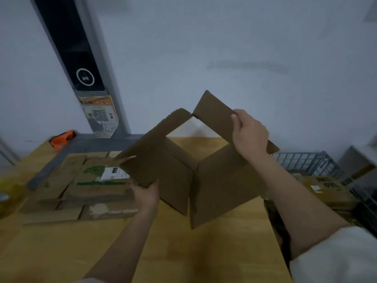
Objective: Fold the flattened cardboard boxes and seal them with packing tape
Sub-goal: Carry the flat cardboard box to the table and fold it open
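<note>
The box (183,170) is plain brown, and the table (183,252) beneath is yellowish wood. The flattened boxes (85,184) are brown, one with green print and a white label. An orange tool (62,138) lies by the pale grey wall (224,48).

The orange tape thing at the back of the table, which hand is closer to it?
Left. The left hand grips the cardboard box at its left edge, nearer the orange tape dispenser. The right hand holds the box's far right flap.

Two bare forearms, white short sleeve (336,256) on the right arm, no gloves
</note>
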